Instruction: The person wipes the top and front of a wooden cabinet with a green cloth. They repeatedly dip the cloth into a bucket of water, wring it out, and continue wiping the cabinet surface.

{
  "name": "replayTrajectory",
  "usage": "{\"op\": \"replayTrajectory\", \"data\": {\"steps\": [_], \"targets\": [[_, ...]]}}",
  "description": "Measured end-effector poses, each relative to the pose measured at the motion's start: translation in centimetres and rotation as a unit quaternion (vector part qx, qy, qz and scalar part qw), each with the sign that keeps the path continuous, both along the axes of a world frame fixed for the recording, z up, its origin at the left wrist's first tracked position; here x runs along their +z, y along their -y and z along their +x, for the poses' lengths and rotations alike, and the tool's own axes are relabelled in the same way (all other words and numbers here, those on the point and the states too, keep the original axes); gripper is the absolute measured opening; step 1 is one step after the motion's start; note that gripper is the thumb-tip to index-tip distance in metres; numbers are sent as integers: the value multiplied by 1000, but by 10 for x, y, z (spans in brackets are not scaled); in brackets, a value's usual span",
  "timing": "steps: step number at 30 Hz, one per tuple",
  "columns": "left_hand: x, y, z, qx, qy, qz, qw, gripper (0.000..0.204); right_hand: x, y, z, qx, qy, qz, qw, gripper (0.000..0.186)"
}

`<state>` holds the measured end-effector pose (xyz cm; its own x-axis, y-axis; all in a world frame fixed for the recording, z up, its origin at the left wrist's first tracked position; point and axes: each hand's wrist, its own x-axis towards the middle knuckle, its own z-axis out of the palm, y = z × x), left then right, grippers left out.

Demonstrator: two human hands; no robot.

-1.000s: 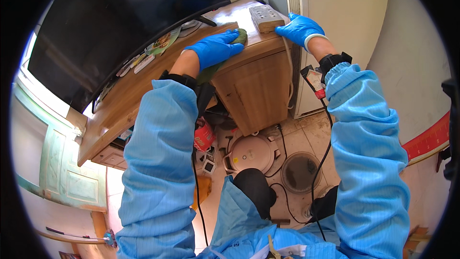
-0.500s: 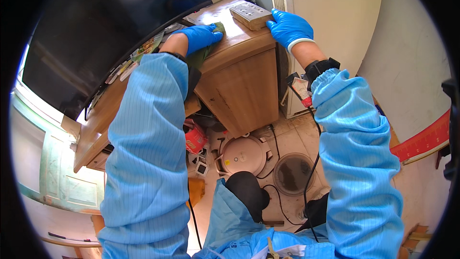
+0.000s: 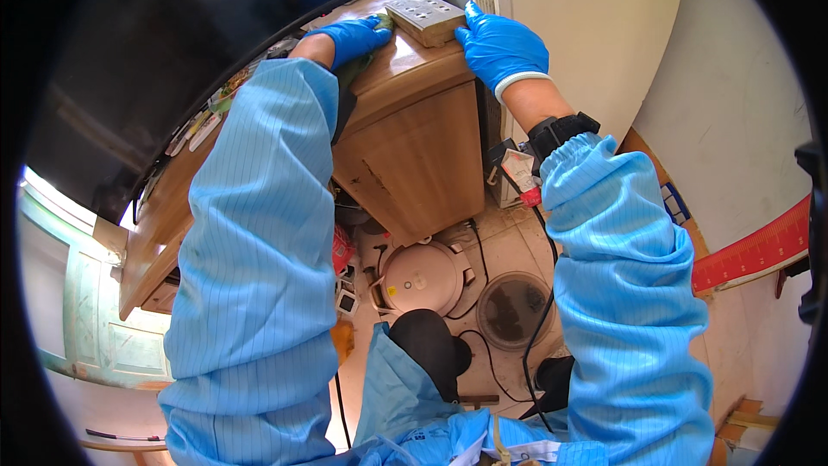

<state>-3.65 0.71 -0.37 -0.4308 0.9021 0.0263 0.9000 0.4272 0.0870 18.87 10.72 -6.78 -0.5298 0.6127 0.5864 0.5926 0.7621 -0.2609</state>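
Two blue-gloved hands work at the top of the frame, on the top of a wooden cabinet [image 3: 414, 151]. The left hand [image 3: 349, 37], at about 11 o'clock, lies palm down with its fingers curled over a green cloth [image 3: 385, 24] pressed to the cabinet top; it grips the cloth rather than lying flat. The right hand [image 3: 503, 50], at about 12 o'clock, is open, its fingers spread and resting against the near end of a grey power strip [image 3: 424, 17], which lies flat on the cabinet top between the two hands, tilted from upper left to lower right. The cloth sits just beside the strip's left edge, touching or nearly so; which cannot be told.

Behind the left hand, toward 10 o'clock, a large dark television screen [image 3: 172, 60] stands on the same long wooden surface. On the floor below the cabinet, near the centre of the view, a round white rice cooker [image 3: 423, 278] sits beside a round dark lid [image 3: 515, 311], with black cables [image 3: 535, 328] trailing past them. A red ruler-like strip [image 3: 755, 252] leans at 3 o'clock against the white wall.
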Motion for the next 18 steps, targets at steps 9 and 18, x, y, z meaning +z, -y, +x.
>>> {"op": "replayTrajectory", "data": {"steps": [9,18], "targets": [[12,78,55,-142,50,1,989,70,12,-1,3,6,32,-57,998,52],[-17,149,61,-227,72,124,963,59,7,-18,5,25,67,-40,997,59]]}}
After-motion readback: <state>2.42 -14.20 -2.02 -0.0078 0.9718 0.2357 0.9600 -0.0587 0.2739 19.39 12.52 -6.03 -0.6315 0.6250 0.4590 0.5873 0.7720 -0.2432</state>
